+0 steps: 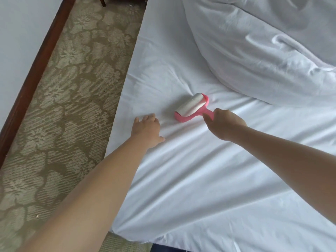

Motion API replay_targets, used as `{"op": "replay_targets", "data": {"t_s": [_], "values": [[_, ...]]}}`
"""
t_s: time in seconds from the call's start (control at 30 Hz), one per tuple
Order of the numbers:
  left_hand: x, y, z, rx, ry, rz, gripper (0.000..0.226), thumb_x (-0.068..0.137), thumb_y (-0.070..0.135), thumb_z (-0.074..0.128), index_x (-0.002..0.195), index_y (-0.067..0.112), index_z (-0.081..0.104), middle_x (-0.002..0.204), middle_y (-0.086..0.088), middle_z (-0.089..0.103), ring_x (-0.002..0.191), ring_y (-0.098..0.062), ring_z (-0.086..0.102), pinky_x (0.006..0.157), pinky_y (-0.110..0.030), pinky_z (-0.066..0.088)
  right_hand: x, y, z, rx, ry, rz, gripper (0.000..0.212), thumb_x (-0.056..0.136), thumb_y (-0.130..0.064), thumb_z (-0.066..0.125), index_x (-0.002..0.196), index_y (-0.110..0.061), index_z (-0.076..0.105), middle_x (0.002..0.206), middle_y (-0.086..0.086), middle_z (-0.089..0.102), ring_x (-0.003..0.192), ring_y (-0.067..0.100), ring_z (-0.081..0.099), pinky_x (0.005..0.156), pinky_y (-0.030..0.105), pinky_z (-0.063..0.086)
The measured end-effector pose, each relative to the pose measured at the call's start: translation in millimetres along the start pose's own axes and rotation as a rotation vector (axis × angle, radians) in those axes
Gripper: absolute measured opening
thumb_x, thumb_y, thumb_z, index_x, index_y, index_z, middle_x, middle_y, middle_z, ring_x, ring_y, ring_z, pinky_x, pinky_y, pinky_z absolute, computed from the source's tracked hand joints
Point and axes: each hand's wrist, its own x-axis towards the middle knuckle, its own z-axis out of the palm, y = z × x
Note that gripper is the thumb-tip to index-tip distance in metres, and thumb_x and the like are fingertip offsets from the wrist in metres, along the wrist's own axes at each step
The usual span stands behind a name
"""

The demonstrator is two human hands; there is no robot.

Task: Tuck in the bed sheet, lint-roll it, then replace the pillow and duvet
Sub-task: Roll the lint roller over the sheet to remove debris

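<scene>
A white bed sheet [190,179] covers the mattress and shows long creases. A pink lint roller [190,107] with a white roll lies against the sheet near the middle of the view. My right hand [225,124] grips its pink handle. My left hand [147,130] rests flat on the sheet just left of the roller, fingers spread and pressing the fabric. A bunched white duvet [263,51] is heaped at the upper right of the bed. No pillow is in view.
The bed's left edge [127,84] runs diagonally beside a patterned beige carpet [63,106]. A dark wooden skirting board [36,70] lines the wall at the far left. A wooden furniture leg [102,1] stands at the top.
</scene>
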Motion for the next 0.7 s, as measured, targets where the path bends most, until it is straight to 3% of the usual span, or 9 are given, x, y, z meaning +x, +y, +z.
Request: {"op": "replay_targets", "data": {"t_s": [0.27,0.7], "values": [[-3,8,-9,0.024,0.005,0.017,0.079,0.092,0.052,0.052,0.149,0.007,0.022,0.160,-0.008,0.004,0.146,-0.026,0.009,0.117,-0.048,0.015,-17,24,-6,-0.066,0.125,0.048,0.042,0.097,-0.052,0.026,0.091,-0.014,0.044,0.069,-0.002,0.045,0.070,0.027,0.050,0.058,0.032,0.036],[27,1,-17,-0.065,0.056,-0.072,0.089,0.091,0.052,0.054,0.152,0.009,0.006,0.161,-0.006,-0.004,0.147,-0.024,0.002,0.118,-0.047,0.013,36,-7,-17,0.014,0.028,0.056,0.053,0.099,-0.052,0.022,0.111,-0.010,0.051,0.076,0.000,0.043,0.076,0.026,0.048,0.062,0.031,0.036]]}}
